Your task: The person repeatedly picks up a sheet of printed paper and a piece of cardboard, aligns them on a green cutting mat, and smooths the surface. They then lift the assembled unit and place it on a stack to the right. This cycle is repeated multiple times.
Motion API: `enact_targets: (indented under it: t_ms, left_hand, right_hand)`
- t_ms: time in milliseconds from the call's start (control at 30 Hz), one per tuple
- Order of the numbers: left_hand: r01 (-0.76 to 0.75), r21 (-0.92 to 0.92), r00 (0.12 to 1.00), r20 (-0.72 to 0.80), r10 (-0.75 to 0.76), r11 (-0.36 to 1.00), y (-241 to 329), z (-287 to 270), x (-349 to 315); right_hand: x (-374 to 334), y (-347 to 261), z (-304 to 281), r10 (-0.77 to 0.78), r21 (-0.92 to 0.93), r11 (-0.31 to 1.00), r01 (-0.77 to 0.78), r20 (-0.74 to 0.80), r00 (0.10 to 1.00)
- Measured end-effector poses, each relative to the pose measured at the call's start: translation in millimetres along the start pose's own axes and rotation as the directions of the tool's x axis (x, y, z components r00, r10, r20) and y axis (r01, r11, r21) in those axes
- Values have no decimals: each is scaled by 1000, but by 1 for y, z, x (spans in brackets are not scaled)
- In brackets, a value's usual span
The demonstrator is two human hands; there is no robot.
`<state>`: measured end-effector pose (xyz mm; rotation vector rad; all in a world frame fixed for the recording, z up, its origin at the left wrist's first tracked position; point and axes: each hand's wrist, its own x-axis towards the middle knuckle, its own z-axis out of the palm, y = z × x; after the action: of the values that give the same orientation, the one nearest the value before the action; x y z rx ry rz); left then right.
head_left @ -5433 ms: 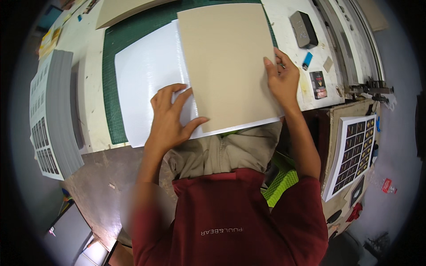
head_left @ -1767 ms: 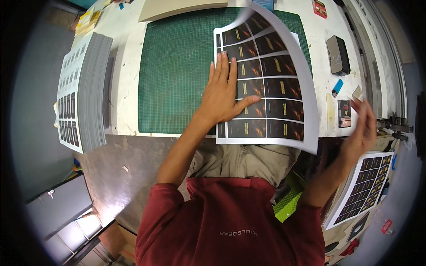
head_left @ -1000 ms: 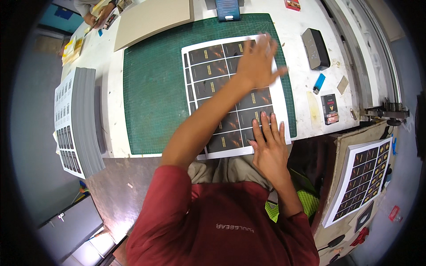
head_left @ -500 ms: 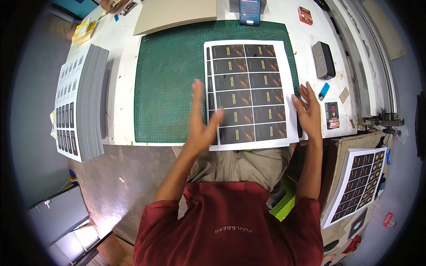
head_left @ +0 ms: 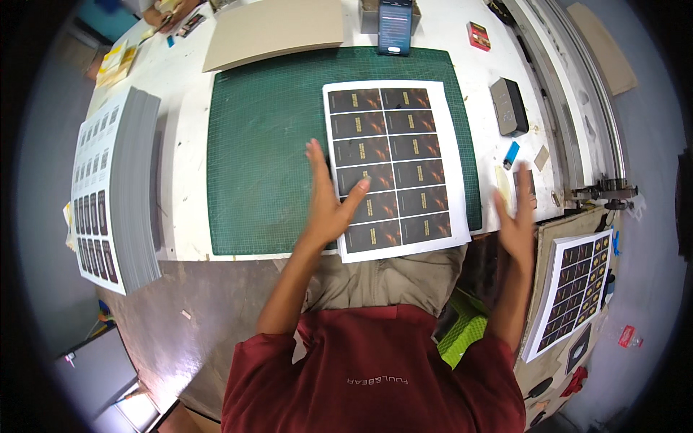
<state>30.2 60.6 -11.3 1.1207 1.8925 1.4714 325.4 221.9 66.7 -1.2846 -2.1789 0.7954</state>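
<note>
A stack of white sheets printed with rows of dark cards (head_left: 415, 173) lies on the green cutting mat (head_left: 260, 159), its lower end reaching past the table's front edge. My left hand (head_left: 332, 209) is open at the stack's left side, fingers stretched upward and thumb over the edge of the top sheet; whether it presses on the paper I cannot tell. Off to the right of the stack, my right hand (head_left: 515, 227) is open and slightly blurred, apart from the sheets. It partly covers a small dark pack (head_left: 533, 189) on the table.
A tall stack of printed sheets (head_left: 137, 195) stands at the left. Grey-brown boards (head_left: 274, 32) and a propped phone (head_left: 395, 29) are at the back. On the right lie a black box-shaped device (head_left: 509, 107), a blue lighter (head_left: 511, 155) and more printed sheets (head_left: 570, 289). Another person's hand (head_left: 170, 14) shows far left.
My right hand has moved away from the sheets' right edge, outward to the right. The under sheets that stuck out on the left now sit flush with the top one. The whole view has shifted slightly.
</note>
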Motion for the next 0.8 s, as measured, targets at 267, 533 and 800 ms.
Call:
enact_targets:
  t_ms: [267,533,800]
  left_hand:
    - [-78,579,996,2,94,811,-8,-44,96]
    - [-272,590,955,262,139,760,15,-32,84]
    - [-190,516,982,108,157,835,6,-42,91]
  right_hand:
    - [-137,120,-193,243,-48,950,-309,-506,827]
    - [-279,279,-338,573,-337,12,-941,-769,283]
    - [-320,326,-343,745,11,321,-947,-621,245]
